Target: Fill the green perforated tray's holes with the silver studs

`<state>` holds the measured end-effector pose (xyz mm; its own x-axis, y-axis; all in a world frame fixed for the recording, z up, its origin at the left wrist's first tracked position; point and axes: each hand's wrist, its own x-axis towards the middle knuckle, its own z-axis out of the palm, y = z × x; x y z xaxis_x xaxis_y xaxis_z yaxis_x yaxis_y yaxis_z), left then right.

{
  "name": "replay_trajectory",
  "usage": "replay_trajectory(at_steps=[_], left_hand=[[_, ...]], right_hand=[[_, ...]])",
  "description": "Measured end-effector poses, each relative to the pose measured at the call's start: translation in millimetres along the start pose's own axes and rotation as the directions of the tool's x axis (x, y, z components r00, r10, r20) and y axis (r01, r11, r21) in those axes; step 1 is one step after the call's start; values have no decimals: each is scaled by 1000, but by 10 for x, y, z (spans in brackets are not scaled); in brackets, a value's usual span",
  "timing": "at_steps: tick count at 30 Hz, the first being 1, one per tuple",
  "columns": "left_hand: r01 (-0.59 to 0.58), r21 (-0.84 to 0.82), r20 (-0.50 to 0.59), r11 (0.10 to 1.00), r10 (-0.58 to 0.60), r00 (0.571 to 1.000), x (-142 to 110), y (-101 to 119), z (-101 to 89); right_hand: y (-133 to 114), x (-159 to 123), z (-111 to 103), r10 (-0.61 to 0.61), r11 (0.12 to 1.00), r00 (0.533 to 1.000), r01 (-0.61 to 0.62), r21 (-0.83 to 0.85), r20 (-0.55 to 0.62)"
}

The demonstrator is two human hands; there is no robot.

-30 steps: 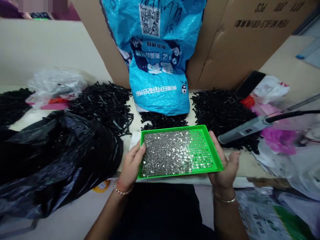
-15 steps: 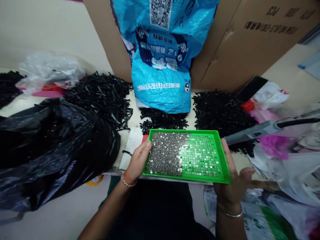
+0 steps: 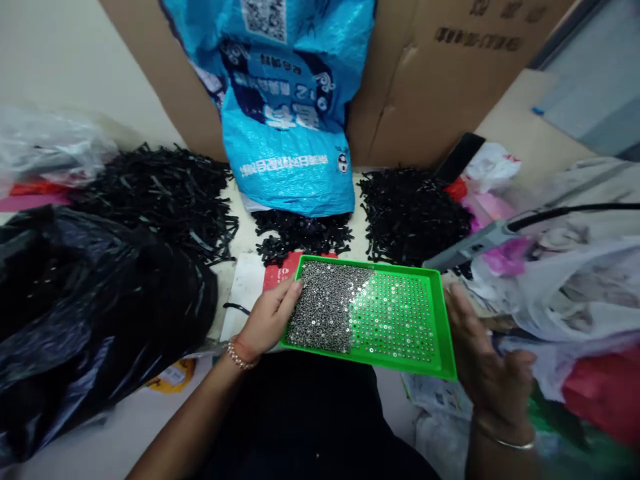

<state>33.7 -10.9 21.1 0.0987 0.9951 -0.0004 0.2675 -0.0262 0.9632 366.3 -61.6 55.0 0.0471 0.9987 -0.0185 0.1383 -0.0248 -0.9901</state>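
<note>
Bright green plastic tray (image 3: 367,360) sits between the two hands, just in front of the table edge, and it looks tipped a little. Left hand (image 3: 267,319) has its fingers pressed together and pushed against the tray's left rim. It seems to pinch that rim, but the thumb is hard to see. Right hand (image 3: 493,377) is blurry, with its fingers spread by the right rim, so I cannot tell if it holds on.

Tiny shiny metal bits (image 3: 325,307) lie in a thick heap on the left side of the tray. More sit in neat rows on the right side. A slow, gentle tilt seems best, so the bits do not jump over the rim.

Heaps of thin black sticks (image 3: 410,213) lie just past the tray. A shiny blue woven sack (image 3: 285,147) leans behind them. A big black plastic bag (image 3: 85,313) bulges near the left hand. A grey tool with a black cord (image 3: 470,248) pokes in near the right rim and could get in the way.
</note>
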Motion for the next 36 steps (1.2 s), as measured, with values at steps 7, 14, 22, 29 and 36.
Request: replay_trajectory(at_steps=[7, 14, 22, 29, 36], left_hand=[[-147, 5, 413, 989, 132, 901, 321, 121, 518], [-252, -12, 721, 968, 182, 668, 572, 253, 1321], [-277, 155, 665, 948, 107, 739, 776, 431, 1876], [-389, 540, 642, 746, -67, 764, 439, 595, 1925], [-399, 547, 666, 735, -94, 740, 436, 581, 2276]], right_hand=[[-236, -90, -595, 1, 650, 943, 252, -717, 333], [-65, -263, -808, 203, 565, 927, 152, -811, 316], [209, -476, -1358, 175, 665, 981, -58, -744, 79], [809, -372, -1578, 124, 634, 982, -187, -750, -139], [954, -389, -1430, 73, 703, 964, -232, -672, -256]])
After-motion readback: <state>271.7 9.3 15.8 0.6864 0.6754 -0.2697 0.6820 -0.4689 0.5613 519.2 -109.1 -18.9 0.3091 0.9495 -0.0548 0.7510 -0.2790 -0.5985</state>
